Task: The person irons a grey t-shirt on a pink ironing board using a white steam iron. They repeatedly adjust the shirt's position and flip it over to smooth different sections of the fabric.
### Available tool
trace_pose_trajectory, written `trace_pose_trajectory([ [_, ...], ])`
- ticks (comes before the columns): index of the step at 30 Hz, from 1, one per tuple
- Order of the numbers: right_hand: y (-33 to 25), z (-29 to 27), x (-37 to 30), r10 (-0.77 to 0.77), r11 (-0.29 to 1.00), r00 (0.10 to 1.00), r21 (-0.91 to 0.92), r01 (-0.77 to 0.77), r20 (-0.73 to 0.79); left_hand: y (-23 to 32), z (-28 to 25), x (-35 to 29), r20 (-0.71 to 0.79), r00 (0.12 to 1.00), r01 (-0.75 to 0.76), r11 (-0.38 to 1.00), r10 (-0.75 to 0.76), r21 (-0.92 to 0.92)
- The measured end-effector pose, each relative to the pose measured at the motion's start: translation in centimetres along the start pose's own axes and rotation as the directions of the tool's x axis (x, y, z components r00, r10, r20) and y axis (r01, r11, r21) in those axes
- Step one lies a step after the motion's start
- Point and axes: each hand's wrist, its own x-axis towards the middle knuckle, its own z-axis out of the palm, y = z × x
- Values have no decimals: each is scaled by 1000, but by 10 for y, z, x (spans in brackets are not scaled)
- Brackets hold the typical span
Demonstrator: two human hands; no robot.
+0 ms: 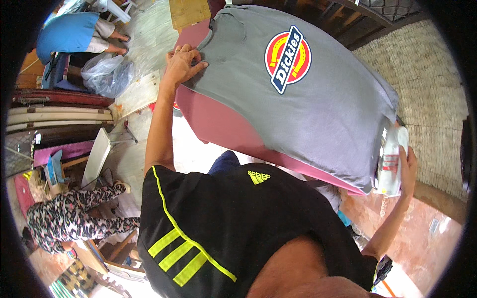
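A grey T-shirt [238,94] with a round red, yellow and dark blue print lies spread over a maroon-covered ironing board [218,116]. At the board's left end, my left hand [184,63] has its fingers curled onto the edge of the shirt, with the thumb out to the right. My right hand [408,171] is at the far right, its fingers closed around the side of a white iron [389,169] by the shirt's lower hem. The hand hides part of the iron's handle.
A wooden piece [190,12] adjoins the board's far left end. Two other people are at the left, one in a blue top [67,34], one in patterned clothes [64,213]. A clear plastic bag [107,74] sits near folded boards [59,116]. Woven matting [422,69] is at right.
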Motion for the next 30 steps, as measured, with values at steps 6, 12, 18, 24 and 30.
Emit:
trace_pose_trajectory([
  [6, -174, 152, -54, -257, 965, 926, 25, 261, 276, 4, 22, -7, -227, 955, 140, 966, -190, -219],
  [12, -265, 305, -55, -629, 763, 706, 86, 641, 325, -18, 22, -17, -167, 914, 294, 888, -369, -353],
  [18, -308, 379, -37, -731, 661, 611, 95, 744, 303, -27, 19, -19, -198, 896, 266, 839, -396, -475],
  [24, -344, 405, -9, -720, 657, 615, 27, 754, 322, -24, 20, -48, -228, 866, 232, 762, -445, -604],
  [30, -329, 391, -11, -710, 614, 529, 40, 788, 465, -32, 21, -45, -217, 837, 296, 750, -501, -592],
])
